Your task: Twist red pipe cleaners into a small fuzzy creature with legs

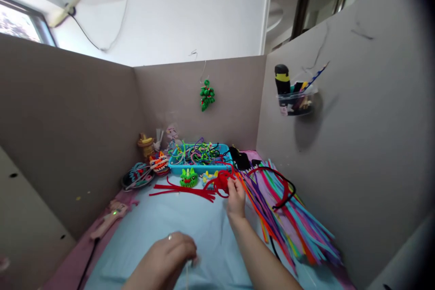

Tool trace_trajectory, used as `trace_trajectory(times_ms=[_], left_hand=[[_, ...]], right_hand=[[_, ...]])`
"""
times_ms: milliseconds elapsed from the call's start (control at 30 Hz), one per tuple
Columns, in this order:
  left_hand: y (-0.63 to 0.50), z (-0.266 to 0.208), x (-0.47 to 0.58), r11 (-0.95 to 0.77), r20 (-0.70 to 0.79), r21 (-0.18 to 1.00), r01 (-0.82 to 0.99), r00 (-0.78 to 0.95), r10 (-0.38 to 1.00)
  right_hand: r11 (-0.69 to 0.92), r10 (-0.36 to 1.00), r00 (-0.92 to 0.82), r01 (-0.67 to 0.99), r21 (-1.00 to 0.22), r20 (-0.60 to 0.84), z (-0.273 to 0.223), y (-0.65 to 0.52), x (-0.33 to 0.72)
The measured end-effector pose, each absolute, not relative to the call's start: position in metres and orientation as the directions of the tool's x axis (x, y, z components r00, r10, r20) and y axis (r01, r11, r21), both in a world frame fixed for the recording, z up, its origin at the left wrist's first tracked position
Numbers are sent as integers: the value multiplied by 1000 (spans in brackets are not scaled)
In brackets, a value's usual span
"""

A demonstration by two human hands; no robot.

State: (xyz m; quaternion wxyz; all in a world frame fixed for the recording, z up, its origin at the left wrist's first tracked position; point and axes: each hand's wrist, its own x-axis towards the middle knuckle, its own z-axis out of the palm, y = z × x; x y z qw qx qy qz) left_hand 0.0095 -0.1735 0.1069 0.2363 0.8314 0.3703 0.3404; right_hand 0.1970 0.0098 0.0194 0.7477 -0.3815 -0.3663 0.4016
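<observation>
The left hand (pixel 171 251) is nearest, low over the blue cloth (pixel 193 213); it is curled and blurry, so I cannot tell if its grip has anything in it. Farther off, the right hand (pixel 237 195) has its grip pinched on a red fuzzy bundle (pixel 221 181). Loose red stems (pixel 185 189) lie to the left of the bundle, and lots of colored stems (pixel 288 217) lie to the right. A green toy head (pixel 188 178) sits behind the red stems, then a blue tray (pixel 200 169) full of twisty bits

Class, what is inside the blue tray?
Coloured strands, tangled, green and purple among them. They hide most of the bottom of the blue tray; anything beneath cannot be seen.
</observation>
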Motion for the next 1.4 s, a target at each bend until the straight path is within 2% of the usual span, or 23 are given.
trace_trajectory(times_ms=[100,200,333,467,533,633,733,800,900,1033,1100,1267,1400], left_hand=[[-151,102,13,-627,500,572,530,380,778],[-143,98,18,-601,573,625,499,230,787],[-143,100,30,-448,442,849,280,86,893],[-139,89,40,-161,169,983,-84,93,981],[-138,81,44,-48,72,942,-332,61,995],[-138,78,48,172,-221,817,-550,-23,975],[-142,90,48,206,-364,669,-714,-73,929],[-145,101,46,157,-349,630,-760,-97,932],[-151,116,46,102,-272,671,-735,-115,956],[-153,120,53,62,9,652,-756,90,996],[-152,116,57,62,86,636,-769,150,985],[-149,103,61,46,69,661,-749,121,990],[-148,102,64,8,-20,770,-637,-12,1000]], right_hand=[[370,896,371,-322,-872,243,21,9,195],[360,908,336,-328,-873,249,21,7,193],[345,919,318,-365,-865,232,21,6,191],[326,926,318,-398,-857,204,20,6,189],[321,929,313,-412,-853,199,20,6,189],[315,931,315,-439,-842,184,21,7,189],[300,936,314,-464,-834,162,22,7,190],[290,938,313,-473,-832,149,23,7,190],[274,942,312,-497,-823,125,25,6,190],[263,946,304,-521,-812,111,29,2,189],[266,946,301,-520,-812,118,30,2,189],[278,942,306,-476,-835,139,27,3,190],[278,942,301,-457,-845,148,26,3,189]])
